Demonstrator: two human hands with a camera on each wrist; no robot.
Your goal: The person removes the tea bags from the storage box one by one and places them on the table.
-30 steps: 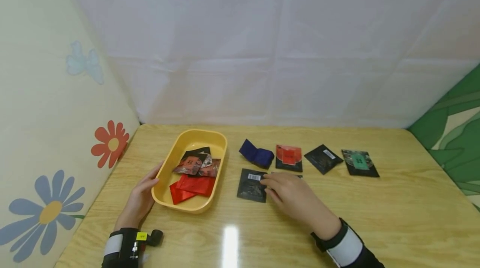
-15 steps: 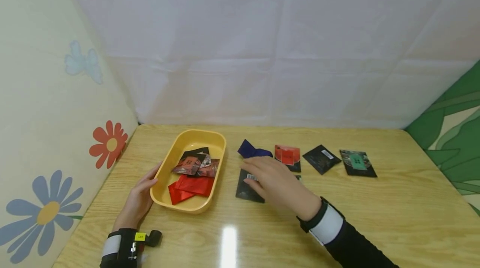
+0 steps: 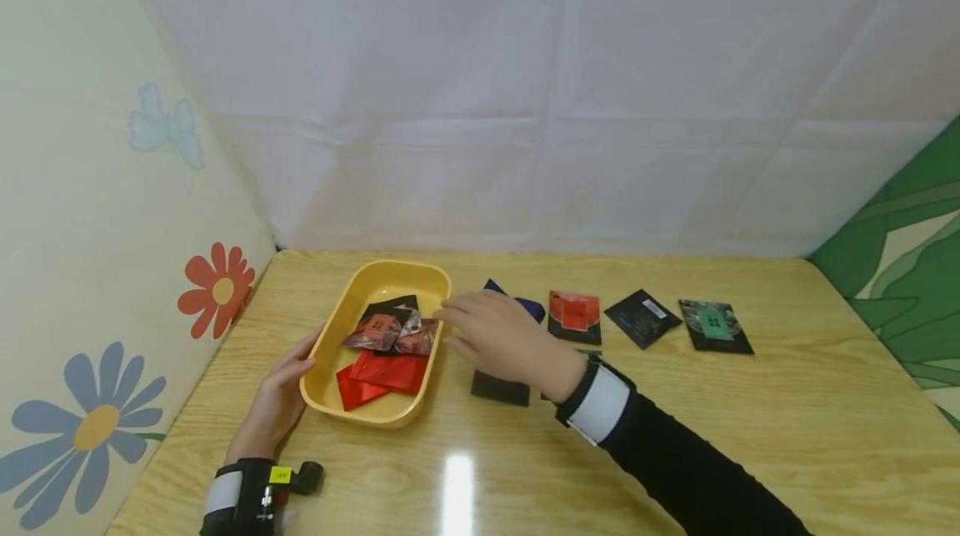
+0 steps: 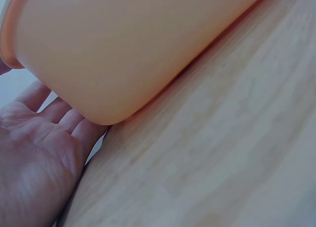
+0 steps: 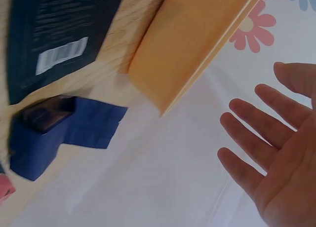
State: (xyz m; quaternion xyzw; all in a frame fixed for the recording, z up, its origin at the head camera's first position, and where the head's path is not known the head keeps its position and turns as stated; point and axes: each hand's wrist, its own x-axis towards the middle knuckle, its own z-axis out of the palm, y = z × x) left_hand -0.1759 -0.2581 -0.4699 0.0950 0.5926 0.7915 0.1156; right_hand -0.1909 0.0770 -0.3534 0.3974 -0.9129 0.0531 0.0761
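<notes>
In the head view my left hand [image 3: 281, 390] holds the left side of a yellow plastic tub [image 3: 393, 279], thumb at the rim. The left wrist view shows its fingers against the tub's outer wall [image 4: 108, 64] and lower corner. Inside the tub lie shiny red packets [image 3: 390, 371] and black-and-red printed sachets [image 3: 377, 332]. My right hand [image 3: 502, 336] hovers by the tub's right rim with nothing in it; its fingers are spread in the right wrist view. Beneath it are a black barcoded sachet [image 5: 59, 39] and a dark blue folded, box-like piece [image 5: 94, 121], both partly hidden in the head view.
To the right, a red-and-black sachet [image 3: 574, 315], a turned black sachet [image 3: 642, 318] and a green-labelled sachet [image 3: 716, 326] lie in a row on the wooden table [image 3: 675, 436]. Another packet is mostly covered by my right wrist. A white cloth [image 3: 547, 144] hangs behind.
My right hand has moved left from above the black sachets, across the dark blue piece, to the tub's right rim. The left hand and the tub stay put.
</notes>
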